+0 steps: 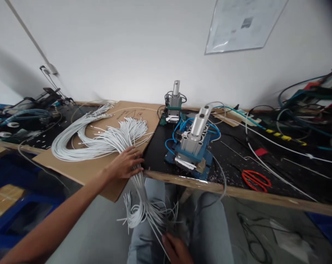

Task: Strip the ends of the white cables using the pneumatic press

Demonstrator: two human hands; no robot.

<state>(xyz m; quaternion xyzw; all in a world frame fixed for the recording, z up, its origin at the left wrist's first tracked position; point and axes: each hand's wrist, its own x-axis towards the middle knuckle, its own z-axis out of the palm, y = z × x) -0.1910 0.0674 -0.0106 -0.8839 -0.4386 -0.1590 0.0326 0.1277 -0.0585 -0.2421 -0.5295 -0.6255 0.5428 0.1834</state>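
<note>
A thick bundle of thin white cables (138, 183) runs off the table edge and hangs down over the lap. My left hand (127, 161) lies across this bundle at the edge, its fingers curled over the strands. Low in the view, my right hand (177, 249) is closed with thumb and finger on white cable strands near their lower ends; its lower part is cut off by the frame. Fanned cable ends (135, 126) rest on a cardboard sheet (100, 168). A second, curved bundle of white cables (64, 143) lies to the left on the same sheet.
Right of the cardboard stands a pneumatic press (193, 143) with blue hoses, and a smaller press (174, 104) behind it. A red cable coil (256, 179) lies on the black mat (232, 157). Blue crates (23, 220) are at lower left.
</note>
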